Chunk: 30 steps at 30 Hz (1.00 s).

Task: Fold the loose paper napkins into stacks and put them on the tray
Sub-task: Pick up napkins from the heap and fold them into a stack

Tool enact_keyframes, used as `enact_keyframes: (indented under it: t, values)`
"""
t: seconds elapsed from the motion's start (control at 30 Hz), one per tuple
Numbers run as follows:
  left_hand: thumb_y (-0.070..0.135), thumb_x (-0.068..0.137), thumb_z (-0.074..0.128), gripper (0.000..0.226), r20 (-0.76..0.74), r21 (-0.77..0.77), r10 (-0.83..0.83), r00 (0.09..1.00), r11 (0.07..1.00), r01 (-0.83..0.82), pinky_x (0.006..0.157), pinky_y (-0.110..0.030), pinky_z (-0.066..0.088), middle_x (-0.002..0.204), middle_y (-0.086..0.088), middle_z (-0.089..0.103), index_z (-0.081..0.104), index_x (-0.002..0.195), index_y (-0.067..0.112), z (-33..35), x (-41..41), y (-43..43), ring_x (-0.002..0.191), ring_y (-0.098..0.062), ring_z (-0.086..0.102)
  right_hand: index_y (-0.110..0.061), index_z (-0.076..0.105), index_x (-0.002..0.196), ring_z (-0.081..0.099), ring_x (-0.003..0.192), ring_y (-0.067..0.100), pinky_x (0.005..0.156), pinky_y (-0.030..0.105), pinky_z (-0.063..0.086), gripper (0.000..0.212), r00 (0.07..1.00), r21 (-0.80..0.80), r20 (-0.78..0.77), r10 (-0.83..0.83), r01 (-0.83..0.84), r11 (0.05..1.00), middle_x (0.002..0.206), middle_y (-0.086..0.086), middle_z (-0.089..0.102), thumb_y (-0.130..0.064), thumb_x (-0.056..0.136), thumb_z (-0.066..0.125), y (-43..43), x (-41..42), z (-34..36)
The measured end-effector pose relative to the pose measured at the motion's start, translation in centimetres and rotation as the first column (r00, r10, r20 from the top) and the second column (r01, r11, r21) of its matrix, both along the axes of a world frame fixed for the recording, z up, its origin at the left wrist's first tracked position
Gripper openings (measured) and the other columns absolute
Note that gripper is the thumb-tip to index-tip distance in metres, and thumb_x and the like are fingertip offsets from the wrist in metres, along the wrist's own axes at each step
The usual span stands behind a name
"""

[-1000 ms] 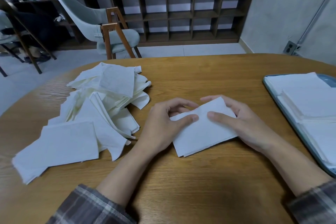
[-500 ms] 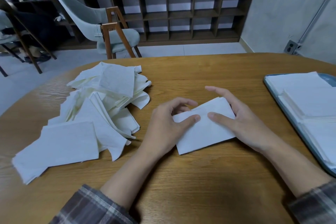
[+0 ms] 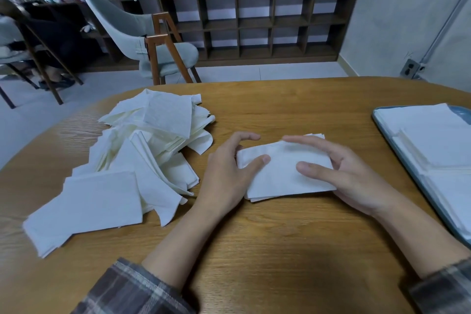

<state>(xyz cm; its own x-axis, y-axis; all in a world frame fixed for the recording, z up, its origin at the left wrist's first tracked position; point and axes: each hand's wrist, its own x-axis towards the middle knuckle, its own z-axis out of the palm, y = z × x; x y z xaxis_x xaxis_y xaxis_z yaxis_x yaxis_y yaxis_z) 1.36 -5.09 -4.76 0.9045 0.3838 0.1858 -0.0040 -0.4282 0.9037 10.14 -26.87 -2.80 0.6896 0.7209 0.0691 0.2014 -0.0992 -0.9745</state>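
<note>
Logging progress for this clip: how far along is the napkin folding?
Done: folded stacks lie on the tray. In hand: the left grip holds one folded bundle on the table, the right grip pressing it. Left: the loose pile beside it, plus traying this bundle.

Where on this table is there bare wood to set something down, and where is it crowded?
Bare: the far table between the loose pile and the tray; the strip between the tray and the right hand on the folded napkin; the near wood between the forearms. Crowded: the pile fills the left side, stacks nearly cover the tray.
</note>
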Motion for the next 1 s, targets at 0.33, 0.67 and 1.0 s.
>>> enact_keyframes:
  t: [0.33, 0.67, 1.0]
  values:
    - [0.052, 0.099, 0.064, 0.051, -0.121, 0.469, 0.206, 0.971, 0.874, -0.127, 0.108, -0.039, 0.045, 0.145, -0.001, 0.053, 0.056, 0.141, 0.024, -1.3, 0.4, 1.4, 0.136, -0.019, 0.049, -0.035, 0.08, 0.114, 0.059, 0.119, -0.016, 0.098, 0.009, 0.036, 0.031, 0.949, -0.072, 0.12, -0.291, 0.3, 0.951, 0.118, -0.029, 0.074, -0.01, 0.096, 0.073, -0.3, 1.0, -0.7]
    - [0.062, 0.099, 0.056, 0.06, -0.197, 0.668, 0.307, 0.931, 0.737, -0.102, 0.105, -0.045, 0.046, 0.143, -0.01, 0.05, 0.055, 0.139, 0.017, -1.6, 0.3, 1.3, 0.131, -0.031, 0.052, -0.038, 0.081, 0.113, 0.057, 0.119, -0.018, 0.099, 0.01, 0.035, 0.032, 0.933, -0.07, 0.12, -0.339, 0.348, 0.935, 0.119, -0.03, 0.073, -0.012, 0.096, 0.074, -0.5, 1.4, -1.1]
    - [0.01, 0.098, 0.067, 0.016, -0.039, 0.562, -0.118, 0.992, 0.819, 0.12, 0.09, -0.036, 0.053, 0.116, 0.004, 0.064, 0.073, 0.112, 0.016, -1.8, 0.5, 0.8, 0.106, -0.014, 0.063, -0.038, 0.081, 0.108, 0.055, 0.123, -0.014, 0.099, 0.011, 0.034, 0.031, 0.856, -0.043, 0.125, -0.501, 0.509, 0.859, 0.117, -0.03, 0.073, -0.011, 0.095, 0.072, -1.1, 2.7, -1.7]
